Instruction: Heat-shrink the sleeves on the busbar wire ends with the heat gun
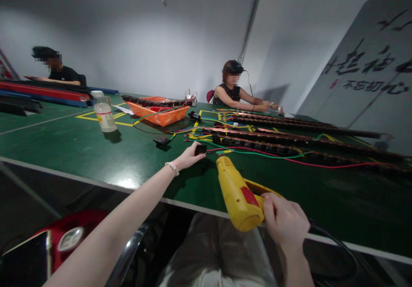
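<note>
My left hand [188, 157] reaches out over the green table [80, 149] and pinches a small black switch part [201, 149] with red and green wires running from it. My right hand [285, 222] is wrapped round the grip of a yellow electric screwdriver [236, 192], whose tip points at the black part from just to its right. A second black switch part [161, 141] lies loose on the table to the left.
Long black power strips [289, 138] with coloured wires lie across the right side. An orange tray [159, 113] and a plastic bottle [104, 115] stand at the back left. Two other people sit at the far side. A red object [64, 235] sits below the table edge.
</note>
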A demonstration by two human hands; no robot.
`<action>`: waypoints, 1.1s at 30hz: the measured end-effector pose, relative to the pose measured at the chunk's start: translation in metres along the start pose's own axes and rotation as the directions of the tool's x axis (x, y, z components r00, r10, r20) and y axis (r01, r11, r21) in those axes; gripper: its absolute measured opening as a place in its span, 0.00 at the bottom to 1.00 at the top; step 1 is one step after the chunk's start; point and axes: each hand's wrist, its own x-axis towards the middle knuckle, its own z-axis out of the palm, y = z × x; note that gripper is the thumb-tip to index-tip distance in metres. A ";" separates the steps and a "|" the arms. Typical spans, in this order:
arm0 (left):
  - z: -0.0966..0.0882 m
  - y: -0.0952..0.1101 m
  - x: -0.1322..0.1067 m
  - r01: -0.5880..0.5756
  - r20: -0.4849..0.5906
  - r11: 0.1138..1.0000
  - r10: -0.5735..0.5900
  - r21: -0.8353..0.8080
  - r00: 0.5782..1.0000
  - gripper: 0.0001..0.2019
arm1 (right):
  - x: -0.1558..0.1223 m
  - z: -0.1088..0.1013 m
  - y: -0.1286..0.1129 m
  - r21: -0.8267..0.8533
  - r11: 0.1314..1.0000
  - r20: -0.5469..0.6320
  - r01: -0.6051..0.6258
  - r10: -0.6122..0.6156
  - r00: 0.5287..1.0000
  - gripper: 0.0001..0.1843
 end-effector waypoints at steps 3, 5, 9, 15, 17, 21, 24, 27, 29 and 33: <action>-0.001 -0.002 0.001 0.038 0.004 0.997 -0.038 0.071 0.999 0.18 | 0.001 -0.001 -0.001 0.013 1.000 0.004 0.005 -0.005 1.000 0.14; -0.002 -0.004 0.002 0.082 -0.052 0.990 -0.076 0.113 0.996 0.17 | 0.002 -0.002 -0.002 0.025 1.000 0.016 -0.002 0.001 1.000 0.14; -0.007 -0.012 0.004 0.160 -0.216 0.969 -0.118 0.190 0.969 0.16 | 0.003 -0.004 -0.003 0.038 0.999 0.013 -0.012 0.011 1.000 0.14; -0.010 -0.021 0.003 0.038 -0.150 0.955 0.007 0.295 0.989 0.15 | 0.002 -0.004 -0.005 0.020 0.999 0.009 -0.030 0.030 1.000 0.15; -0.009 -0.017 0.002 -0.015 -0.077 0.942 0.043 0.336 0.996 0.18 | 0.002 -0.003 -0.006 0.017 0.999 0.002 -0.043 0.043 0.999 0.15; -0.007 -0.006 -0.001 -0.066 0.006 0.918 0.069 0.390 0.998 0.21 | 0.004 -0.002 -0.011 0.023 0.998 -0.005 -0.052 0.052 0.999 0.15; -0.007 -0.001 -0.001 -0.091 0.032 0.929 0.085 0.359 0.996 0.20 | 0.006 -0.002 -0.023 0.047 0.998 0.001 -0.033 0.033 0.999 0.14; -0.008 -0.002 -0.001 -0.099 0.052 0.940 0.087 0.327 0.995 0.16 | 0.009 -0.004 -0.037 0.104 0.994 -0.008 -0.029 0.030 1.000 0.14; -0.009 -0.003 -0.001 -0.094 0.057 0.943 0.080 0.319 0.995 0.15 | 0.010 -0.006 -0.045 0.142 0.989 -0.009 -0.031 0.033 0.999 0.14; -0.009 -0.003 -0.002 -0.120 0.085 0.938 0.097 0.325 0.992 0.21 | 0.010 -0.006 -0.049 0.180 0.983 0.021 -0.044 0.041 0.999 0.13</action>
